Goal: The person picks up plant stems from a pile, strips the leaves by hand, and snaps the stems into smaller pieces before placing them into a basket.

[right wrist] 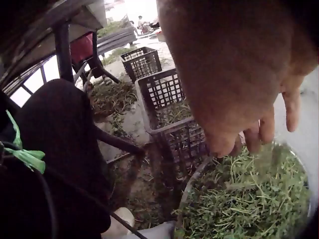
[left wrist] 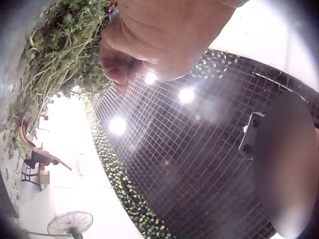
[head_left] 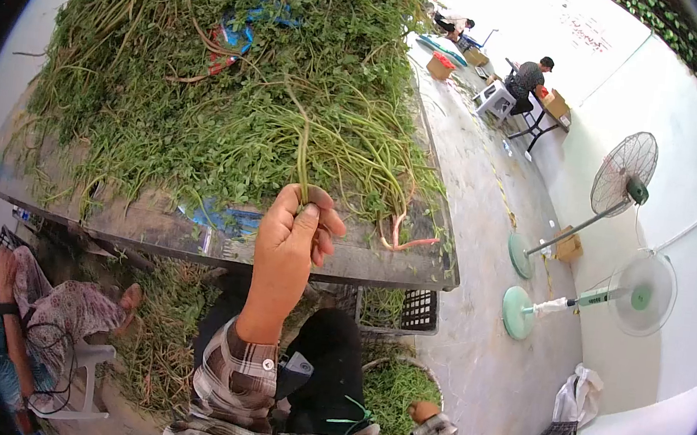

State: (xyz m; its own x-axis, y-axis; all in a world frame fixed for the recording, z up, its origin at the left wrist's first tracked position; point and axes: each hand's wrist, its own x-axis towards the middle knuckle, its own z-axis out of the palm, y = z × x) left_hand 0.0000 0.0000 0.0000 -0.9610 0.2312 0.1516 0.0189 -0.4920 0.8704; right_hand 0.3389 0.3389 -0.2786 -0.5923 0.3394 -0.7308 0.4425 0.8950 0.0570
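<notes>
My left hand (head_left: 289, 232) pinches a thin green stem (head_left: 304, 149) between thumb and fingers, above the table's front edge. The stem points up and away, overlapping a large heap of leafy greens (head_left: 232, 112) on the dark table (head_left: 131, 224). A reddish, bare stem (head_left: 398, 238) lies near the table's right front corner. Down at my right side, my right hand (right wrist: 234, 74) hangs over a round tub (right wrist: 185, 195) of short cut greens (right wrist: 244, 194). Its fingers point loosely downward, with some blurred greens below them.
Black plastic crates (right wrist: 164, 127) stand beside the tub under the table. A seated person (head_left: 43, 296) is at lower left, near loose greens (head_left: 161, 342) on the floor. Two standing fans (head_left: 625, 174) stand at right; another person (head_left: 528, 83) sits farther back.
</notes>
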